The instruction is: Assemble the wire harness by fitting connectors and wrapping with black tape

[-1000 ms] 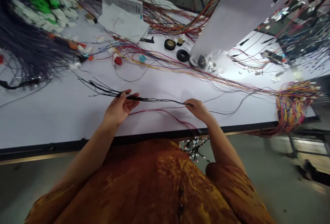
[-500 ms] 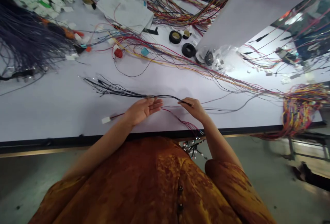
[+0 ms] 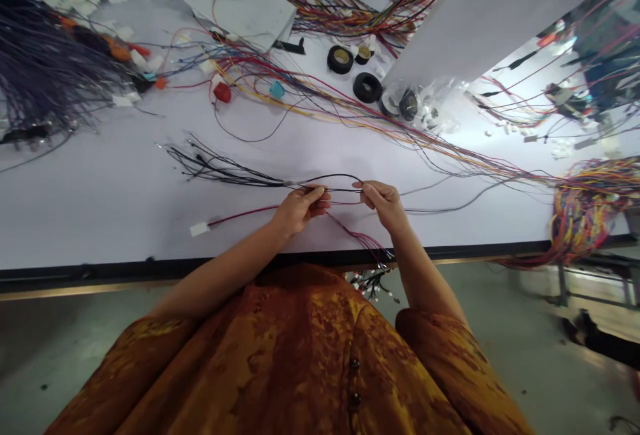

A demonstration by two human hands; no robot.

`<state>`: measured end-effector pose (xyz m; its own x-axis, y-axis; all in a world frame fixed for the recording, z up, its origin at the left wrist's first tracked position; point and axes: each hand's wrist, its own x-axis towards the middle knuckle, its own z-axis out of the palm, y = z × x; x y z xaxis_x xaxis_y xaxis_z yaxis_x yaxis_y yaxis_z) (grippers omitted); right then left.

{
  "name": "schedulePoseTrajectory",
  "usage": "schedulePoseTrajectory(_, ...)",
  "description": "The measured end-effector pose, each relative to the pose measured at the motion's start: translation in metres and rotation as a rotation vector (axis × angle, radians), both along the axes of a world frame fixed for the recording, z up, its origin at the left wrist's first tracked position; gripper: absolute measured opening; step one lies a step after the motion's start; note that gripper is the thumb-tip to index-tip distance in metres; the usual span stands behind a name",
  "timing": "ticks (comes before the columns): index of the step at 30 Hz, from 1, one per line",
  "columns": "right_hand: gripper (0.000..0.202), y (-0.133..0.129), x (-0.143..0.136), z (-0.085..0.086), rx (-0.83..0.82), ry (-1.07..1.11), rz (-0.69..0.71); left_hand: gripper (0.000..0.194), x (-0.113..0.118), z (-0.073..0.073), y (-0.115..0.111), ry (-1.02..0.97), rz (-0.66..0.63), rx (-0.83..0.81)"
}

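A bundle of thin black wires (image 3: 235, 177) lies across the table, its loose ends fanned out to the left. My left hand (image 3: 301, 209) pinches a black strand of it between thumb and fingers. Just to the right, my right hand (image 3: 383, 203) is closed on the black wires, and one strand arches up between the two hands. Red wires (image 3: 245, 212) run beneath my left hand from a white connector (image 3: 200, 229) on the left. Their other ends spread toward the table's front edge below my right hand.
Behind the hands, a long run of red and yellow wires (image 3: 345, 119) crosses the table. Black tape rolls (image 3: 367, 87) lie near a white panel (image 3: 450, 21). Dark wires (image 3: 35, 55) pile up at the left. A multicoloured wire bundle (image 3: 583, 215) hangs over the right front edge.
My left hand has moved right and gone from open fingers to a pinch on a black strand. My right hand has shifted slightly right, and the strands between the hands have separated.
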<state>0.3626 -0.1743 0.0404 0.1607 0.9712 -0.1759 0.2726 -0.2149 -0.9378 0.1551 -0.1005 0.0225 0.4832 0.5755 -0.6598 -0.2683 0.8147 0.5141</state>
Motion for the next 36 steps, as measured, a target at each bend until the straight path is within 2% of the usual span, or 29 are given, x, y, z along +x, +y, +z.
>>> schedulePoseTrajectory(2,0.038,0.0,0.002,0.008,-0.011,0.016,0.145,0.002,-0.001,0.002,0.006,-0.004,0.085,-0.074)
schedulePoseTrajectory(4,0.038,-0.001,0.006,0.013,-0.047,-0.043,0.312,0.014,-0.009,0.008,0.016,-0.033,0.16,-0.1)
schedulePoseTrajectory(6,0.04,-0.002,0.01,0.014,-0.057,-0.207,0.359,0.028,-0.024,0.017,0.028,-0.074,0.202,-0.098)
schedulePoseTrajectory(8,0.041,-0.003,0.015,0.008,-0.034,-0.481,0.268,0.035,-0.046,0.024,0.038,-0.106,0.243,-0.065)
schedulePoseTrajectory(10,0.04,-0.002,0.02,0.0,-0.007,-0.76,0.124,0.031,-0.068,0.028,0.046,-0.107,0.328,-0.009)
schedulePoseTrajectory(12,0.039,0.0,0.024,-0.008,0.012,-0.917,0.003,0.024,-0.088,0.026,0.051,-0.089,0.428,0.068)
schedulePoseTrajectory(15,0.033,0.008,0.028,-0.017,0.036,-0.901,-0.079,0.015,-0.108,0.018,0.049,-0.049,0.524,0.157)
schedulePoseTrajectory(19,0.032,0.021,0.033,-0.025,0.034,-0.843,-0.131,0.018,-0.125,0.013,0.04,-0.041,0.554,0.181)
schedulePoseTrajectory(23,0.048,0.026,0.05,-0.029,-0.098,-0.891,-0.198,0.021,-0.139,0.012,0.036,-0.025,0.585,0.21)
schedulePoseTrajectory(26,0.06,0.023,0.058,-0.025,-0.227,-0.943,-0.187,0.027,-0.142,0.009,0.036,0.041,0.62,0.276)
schedulePoseTrajectory(28,0.057,0.021,0.051,-0.018,-0.224,-1.034,-0.155,0.027,-0.143,0.007,0.036,0.071,0.612,0.312)
schedulePoseTrajectory(31,0.041,0.029,0.018,-0.01,-0.023,-1.023,0.011,0.025,-0.146,0.008,0.038,0.123,0.534,0.384)
schedulePoseTrajectory(34,0.033,0.062,-0.021,-0.014,0.156,-0.745,0.32,0.021,-0.155,0.014,0.043,0.341,0.398,0.591)
schedulePoseTrajectory(35,0.032,0.077,-0.031,-0.018,0.167,-0.696,0.358,0.018,-0.159,0.016,0.044,0.44,0.343,0.673)
schedulePoseTrajectory(36,0.031,0.093,-0.038,-0.021,0.168,-0.699,0.324,0.014,-0.163,0.018,0.045,0.522,0.289,0.735)
